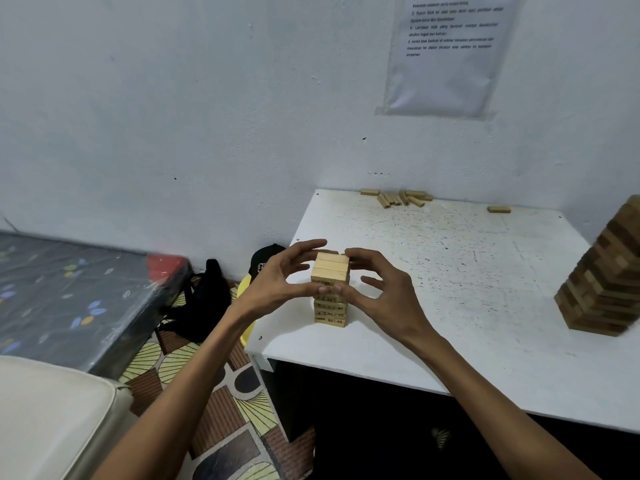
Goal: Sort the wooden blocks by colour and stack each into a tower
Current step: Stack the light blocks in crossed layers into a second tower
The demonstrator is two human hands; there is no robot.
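A small tower of pale wooden blocks [330, 271] with printed numbers stands near the left front of the white table [467, 271]. My left hand [280, 282] cups its left side and my right hand [381, 289] cups its right side; both thumbs press the front face and the fingers curl around the upper layers. A taller tower of darker brown blocks [602, 282] stands at the table's right edge. Several loose pale blocks [401, 198] lie by the wall at the back, with one more [498, 209] further right.
A paper sheet [446, 53] is taped to the wall above the table. Left of the table, a black bag [204, 303], a black cap [265, 259] and a yellow object sit on the patterned floor. A dark mattress [69, 289] lies at far left.
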